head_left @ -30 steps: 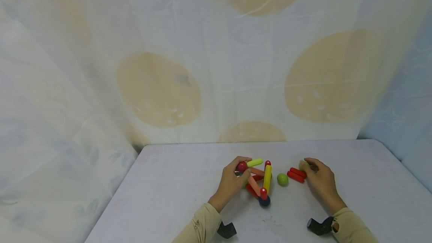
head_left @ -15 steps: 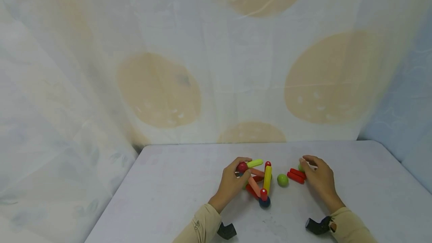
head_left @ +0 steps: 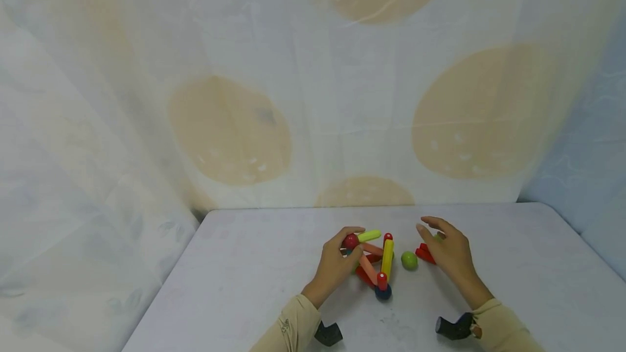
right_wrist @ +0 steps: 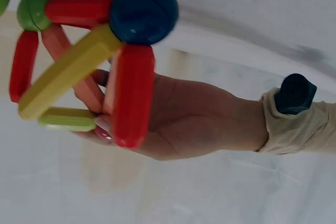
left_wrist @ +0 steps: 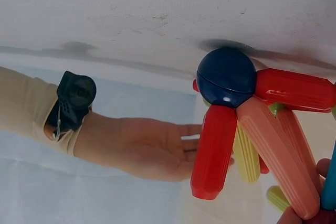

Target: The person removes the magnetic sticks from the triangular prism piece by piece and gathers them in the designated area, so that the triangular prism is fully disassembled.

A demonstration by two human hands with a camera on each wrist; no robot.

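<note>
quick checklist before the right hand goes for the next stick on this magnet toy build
1. Left hand grips the stick-and-ball frame at its red ball: ok.
2. Frame's dark blue ball rests on the table: ok.
3. Right hand holds nothing: ok, fingers relaxed.
4. Red sticks within reach: ok, partly hidden under the right hand.
5. Loose green ball clear of the frame: ok.
6. Sticks' exact lie under the hand: cannot tell.

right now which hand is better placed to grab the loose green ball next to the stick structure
Probably the right. The right hand hovers open just beside the green ball, above the red sticks. The left hand grips the stick structure at its red ball, on the side away from the green ball.
</note>
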